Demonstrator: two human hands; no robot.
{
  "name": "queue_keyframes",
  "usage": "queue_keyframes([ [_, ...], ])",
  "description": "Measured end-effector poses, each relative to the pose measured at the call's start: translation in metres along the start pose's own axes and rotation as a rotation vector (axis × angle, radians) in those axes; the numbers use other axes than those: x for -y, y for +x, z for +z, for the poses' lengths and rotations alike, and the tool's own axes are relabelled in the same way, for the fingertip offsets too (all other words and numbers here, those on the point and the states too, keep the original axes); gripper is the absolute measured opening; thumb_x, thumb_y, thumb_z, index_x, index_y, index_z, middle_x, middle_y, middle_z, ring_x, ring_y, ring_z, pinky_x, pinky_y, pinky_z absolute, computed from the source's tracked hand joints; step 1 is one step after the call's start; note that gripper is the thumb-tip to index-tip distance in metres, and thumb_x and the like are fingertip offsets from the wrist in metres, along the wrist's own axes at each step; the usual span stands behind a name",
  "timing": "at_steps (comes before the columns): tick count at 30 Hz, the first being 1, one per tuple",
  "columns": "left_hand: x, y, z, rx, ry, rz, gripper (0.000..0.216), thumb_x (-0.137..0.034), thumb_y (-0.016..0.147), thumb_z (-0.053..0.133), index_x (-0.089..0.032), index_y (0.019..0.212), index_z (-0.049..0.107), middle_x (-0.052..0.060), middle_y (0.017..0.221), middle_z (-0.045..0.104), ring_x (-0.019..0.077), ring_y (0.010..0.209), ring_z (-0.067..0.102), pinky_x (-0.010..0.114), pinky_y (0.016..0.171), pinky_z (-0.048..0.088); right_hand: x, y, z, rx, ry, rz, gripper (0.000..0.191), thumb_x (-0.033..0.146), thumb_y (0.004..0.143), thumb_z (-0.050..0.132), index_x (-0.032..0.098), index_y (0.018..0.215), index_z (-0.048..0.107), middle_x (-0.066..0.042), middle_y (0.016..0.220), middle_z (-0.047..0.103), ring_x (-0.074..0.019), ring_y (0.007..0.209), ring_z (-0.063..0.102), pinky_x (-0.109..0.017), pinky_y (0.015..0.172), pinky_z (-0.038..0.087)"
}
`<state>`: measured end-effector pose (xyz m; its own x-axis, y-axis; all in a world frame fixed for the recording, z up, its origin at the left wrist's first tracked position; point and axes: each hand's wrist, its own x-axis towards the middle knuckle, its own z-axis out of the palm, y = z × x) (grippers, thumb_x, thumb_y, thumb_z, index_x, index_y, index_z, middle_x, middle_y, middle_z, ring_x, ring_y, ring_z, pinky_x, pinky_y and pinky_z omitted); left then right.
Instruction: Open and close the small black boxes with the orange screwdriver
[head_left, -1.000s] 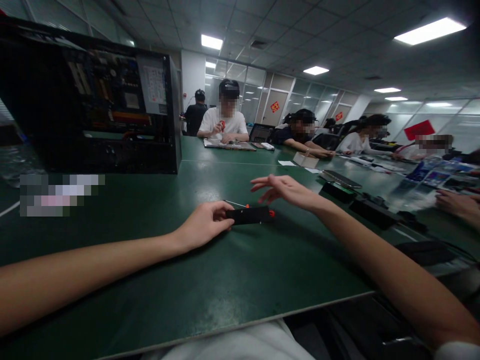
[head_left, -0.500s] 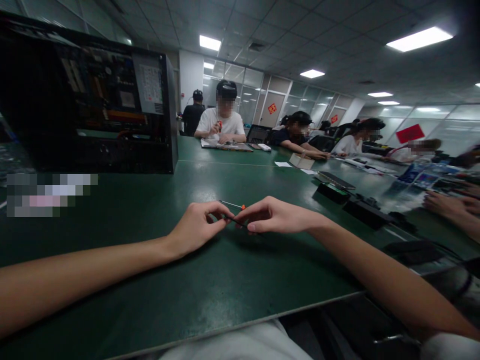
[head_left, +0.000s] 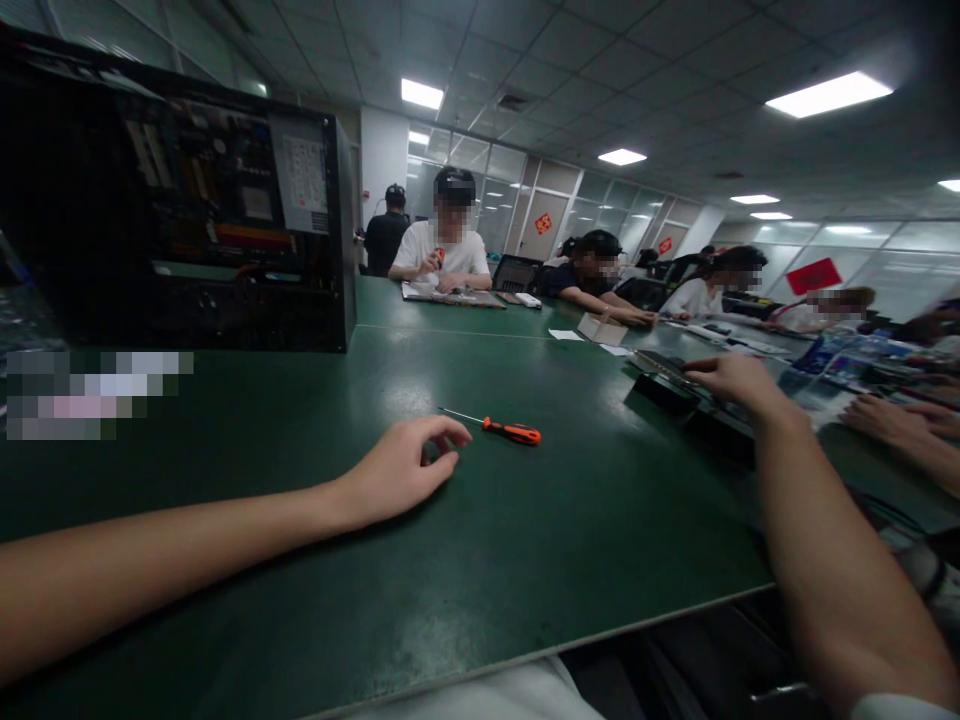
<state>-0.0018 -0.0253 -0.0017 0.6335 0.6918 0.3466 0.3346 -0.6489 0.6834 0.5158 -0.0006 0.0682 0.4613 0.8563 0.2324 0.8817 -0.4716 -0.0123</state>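
Screwdriver (head_left: 501, 429) beside left hand (head_left: 401, 468), curled fingers' contents unclear

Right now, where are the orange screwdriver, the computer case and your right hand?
orange screwdriver (head_left: 511, 432): head view, on its handle.
computer case (head_left: 225, 230): head view, open side.
right hand (head_left: 731, 380): head view, back of hand.

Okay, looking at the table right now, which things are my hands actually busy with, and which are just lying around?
In hand:
- left hand, fingers curled on the green table, beside the orange screwdriver
- right hand, reaching onto the flat dark device on the right

Lying about:
- open computer case, back left
- small cardboard box, far side
- papers near it
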Motion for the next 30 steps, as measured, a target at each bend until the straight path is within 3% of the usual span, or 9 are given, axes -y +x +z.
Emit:
queue_keyframes([
  [3, -0.011, -0.011, 0.004, 0.185, 0.142, 0.186, 0.037, -0.028, 0.089, 0.067, -0.020, 0.125, 0.067, 0.011, 0.133, 0.067, 0.0296, 0.124, 0.061, 0.044, 0.109, 0.047, -0.005, 0.011, 0.015, 0.027, -0.011, -0.004, 0.039, 0.029, 0.092, 0.059, 0.012, 0.124, 0.075, -0.018, 0.107, 0.076, -0.0309, 0.097, 0.068, -0.034, 0.082, 0.047],
  [5, -0.020, -0.018, 0.007, 0.330, 0.223, 0.237, 0.053, -0.037, 0.089, 0.069, -0.021, 0.138, 0.060, 0.013, 0.151, 0.055, 0.0337, 0.138, 0.052, 0.049, 0.115, 0.041, -0.004, 0.019, 0.023, 0.048, -0.016, -0.015, 0.039, 0.027, 0.094, 0.057, 0.012, 0.126, 0.074, -0.018, 0.109, 0.076, -0.0296, 0.100, 0.068, -0.033, 0.084, 0.046],
  [10, -0.029, -0.023, 0.009, 0.523, 0.364, 0.297, 0.077, -0.063, 0.096, 0.051, -0.017, 0.157, 0.040, 0.018, 0.166, 0.032, 0.0417, 0.153, 0.027, 0.065, 0.123, 0.019, -0.006, 0.028, 0.039, 0.103, -0.031, -0.021, 0.035, 0.026, 0.095, 0.059, 0.012, 0.124, 0.072, -0.016, 0.110, 0.074, -0.0249, 0.097, 0.069, -0.034, 0.086, 0.049],
  [15, -0.027, -0.024, 0.008, 0.527, 0.366, 0.326, 0.083, -0.066, 0.096, 0.050, -0.018, 0.161, 0.033, 0.017, 0.167, 0.025, 0.0415, 0.155, 0.023, 0.062, 0.124, 0.018, -0.008, 0.028, 0.046, 0.145, -0.042, -0.025, 0.030, 0.038, 0.096, 0.064, 0.017, 0.117, 0.068, -0.007, 0.112, 0.070, -0.0190, 0.102, 0.067, -0.038, 0.092, 0.054],
  [30, -0.031, -0.025, 0.006, 0.551, 0.386, 0.317, 0.084, -0.065, 0.097, 0.048, -0.015, 0.162, 0.030, 0.018, 0.168, 0.021, 0.0422, 0.155, 0.020, 0.064, 0.124, 0.017, -0.001, 0.037, 0.052, 0.233, -0.108, 0.023, 0.033, 0.038, 0.097, 0.063, 0.019, 0.125, 0.063, -0.009, 0.124, 0.065, -0.0208, 0.109, 0.065, -0.040, 0.093, 0.056],
])
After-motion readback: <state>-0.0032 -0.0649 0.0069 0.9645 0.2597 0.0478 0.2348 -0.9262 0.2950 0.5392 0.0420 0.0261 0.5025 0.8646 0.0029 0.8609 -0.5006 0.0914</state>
